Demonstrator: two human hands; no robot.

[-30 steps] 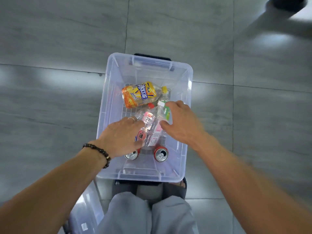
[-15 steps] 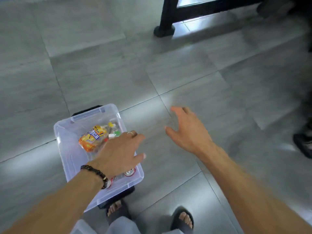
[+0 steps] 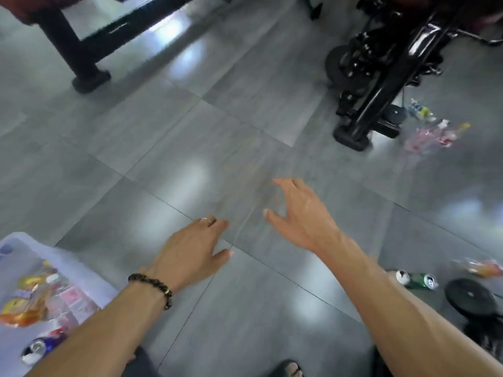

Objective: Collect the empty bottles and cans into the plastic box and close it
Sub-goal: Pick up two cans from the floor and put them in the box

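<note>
Reaching out over a grey tiled floor (image 3: 245, 126), both bare hands were held above it with nothing in them. The left hand (image 3: 190, 251) was palm down with its fingers loosely spread, a thin ring on one finger and a dark bead bracelet (image 3: 152, 287) round the wrist. The right hand (image 3: 302, 216) was further forward, fingers and thumb spread wide apart and touching nothing. At the lower left edge, partly cut off, stood the clear plastic box (image 3: 81, 268), its top uncovered. Inside it lay an orange-labelled bottle (image 3: 24, 306), a clear bottle with a pink label (image 3: 70, 297) and a can (image 3: 40, 349) on its side near the bottom corner, partly hidden by the left forearm. Well away from the box, at the right edge, a green can (image 3: 420, 280) lay on the floor near the right forearm, with an orange-labelled bottle (image 3: 481, 268) just beyond it and a round black disc (image 3: 472, 296) close by. Farther off at the upper right, blurred clear bottles (image 3: 432, 134) lay on the floor beside the base of a black wheeled frame (image 3: 381, 77). A black desk leg (image 3: 79, 58) stood at the upper left. One sandalled toe (image 3: 290, 370) showed at the bottom edge.
</note>
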